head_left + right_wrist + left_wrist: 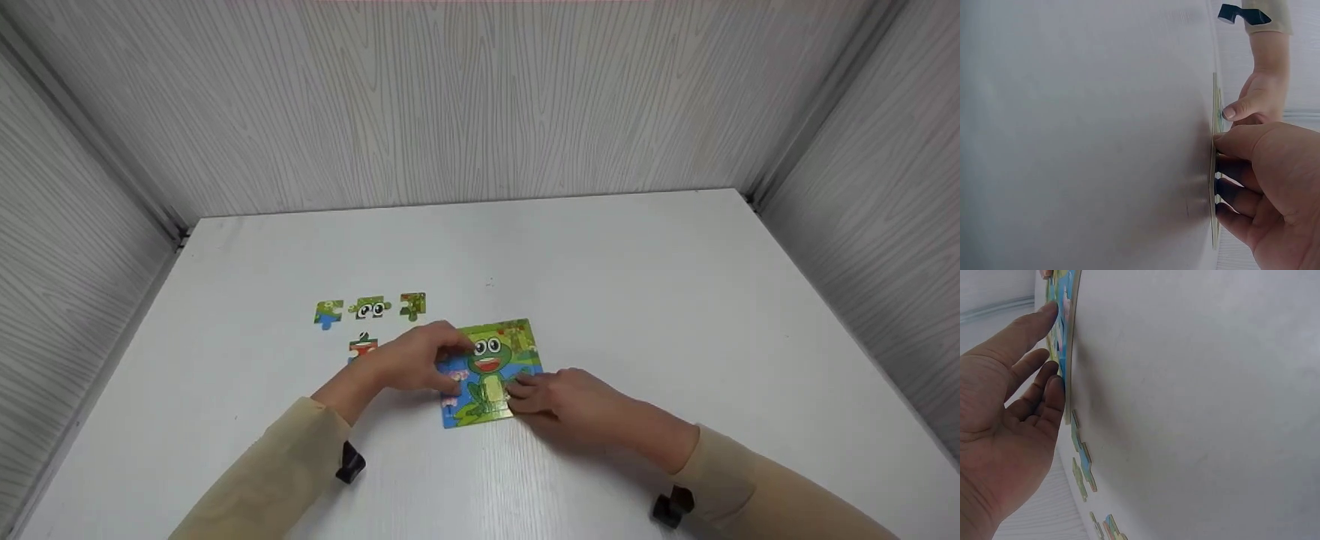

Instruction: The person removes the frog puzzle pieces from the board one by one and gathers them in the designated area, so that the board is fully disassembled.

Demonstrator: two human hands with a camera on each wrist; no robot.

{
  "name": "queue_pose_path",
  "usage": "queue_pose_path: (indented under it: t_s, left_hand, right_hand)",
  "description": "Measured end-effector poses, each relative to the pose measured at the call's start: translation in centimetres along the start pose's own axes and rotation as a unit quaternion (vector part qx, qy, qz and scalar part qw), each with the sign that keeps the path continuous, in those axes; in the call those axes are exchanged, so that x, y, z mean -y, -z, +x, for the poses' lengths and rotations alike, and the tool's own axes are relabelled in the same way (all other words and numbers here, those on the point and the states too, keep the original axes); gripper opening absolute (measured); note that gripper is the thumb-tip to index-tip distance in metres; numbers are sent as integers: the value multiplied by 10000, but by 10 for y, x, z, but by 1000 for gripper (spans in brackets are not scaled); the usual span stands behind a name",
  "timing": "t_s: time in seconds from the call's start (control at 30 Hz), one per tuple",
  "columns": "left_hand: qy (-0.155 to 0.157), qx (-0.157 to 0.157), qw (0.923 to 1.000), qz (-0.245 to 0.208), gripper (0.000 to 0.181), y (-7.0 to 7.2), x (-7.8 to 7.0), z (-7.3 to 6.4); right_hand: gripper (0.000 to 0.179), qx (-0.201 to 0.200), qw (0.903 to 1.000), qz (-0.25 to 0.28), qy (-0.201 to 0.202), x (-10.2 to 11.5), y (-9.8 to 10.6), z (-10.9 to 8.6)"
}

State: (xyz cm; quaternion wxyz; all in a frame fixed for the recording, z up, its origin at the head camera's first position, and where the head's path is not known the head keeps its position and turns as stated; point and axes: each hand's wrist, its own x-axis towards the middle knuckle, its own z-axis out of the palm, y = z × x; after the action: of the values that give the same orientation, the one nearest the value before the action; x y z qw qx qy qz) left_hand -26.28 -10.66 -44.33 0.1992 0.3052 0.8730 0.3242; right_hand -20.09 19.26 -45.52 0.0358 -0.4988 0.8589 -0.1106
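Observation:
A square frog puzzle board [491,375] lies flat on the white table, slightly turned. It shows a green frog on a blue and green ground. At its left side, my left hand [420,358] touches the board with thumb and fingertips; the left wrist view shows the thumb [1039,323] over the pink and blue part. My right hand [574,401] rests its fingertips on the lower right part. In the right wrist view, the right hand's thumb [1238,140] and fingers meet the thin board [1212,169]. Anything small beneath the fingertips is hidden.
Loose puzzle pieces lie left of the board: a blue-green one [328,313], one with two eyes [370,307], a green one with red [413,304], and a mouth piece [363,346] partly behind the left hand. Pale wood-grain panels [480,105] border the table.

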Motion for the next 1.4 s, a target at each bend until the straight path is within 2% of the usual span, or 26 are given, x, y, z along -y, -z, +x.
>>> queue_pose_path:
  t_s: [0.3,0.5,0.63,0.87,1.2,1.4]
  left_hand:
    - [-22,59,9999,123,54,0,4,1]
    - [28,67,9999,126,52,-1,5,2]
    - [13,63,9999,138,51,0,5,0]
    - [-61,43,9999,141,47,2,5,-1]
    - [-22,90,9998,158,48,0,6,-1]
    - [16,108,9998,189,49,0,5,-2]
  right_hand:
    - [35,102,9977,564,-357,1,1,-2]
    - [35,308,9958,617,-596,7,10,-2]
    - [36,292,9980,425,-368,14,17,3]
    - [35,68,9993,-27,367,22,17,16]
    - [36,340,9990,279,-24,25,8,29]
    - [37,340,9989,314,41,24,1,30]
